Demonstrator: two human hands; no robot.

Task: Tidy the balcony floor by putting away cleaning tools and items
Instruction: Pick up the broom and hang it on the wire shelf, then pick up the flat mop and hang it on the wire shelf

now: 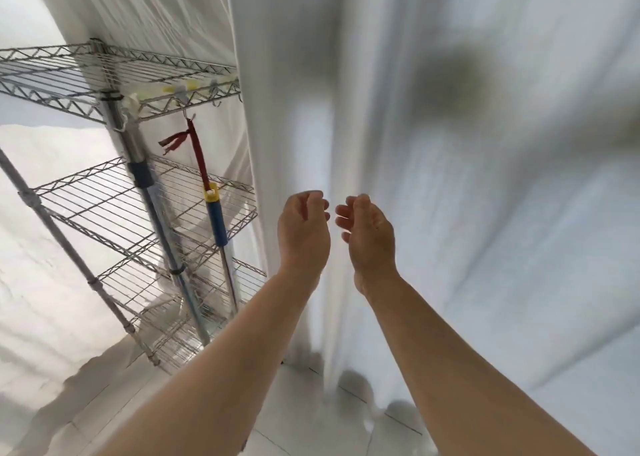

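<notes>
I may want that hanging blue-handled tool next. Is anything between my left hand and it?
Nothing visible: the left hand is beside the white curtain, and the blue-handled tool hangs outside the wire rack.

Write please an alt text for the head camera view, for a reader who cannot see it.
A person's left hand and right hand, loosely curled and holding nothing, are raised close together before a white curtain. To the left stands a wire shelf rack, with a blue-handled tool hanging from it by a red strap.
</notes>
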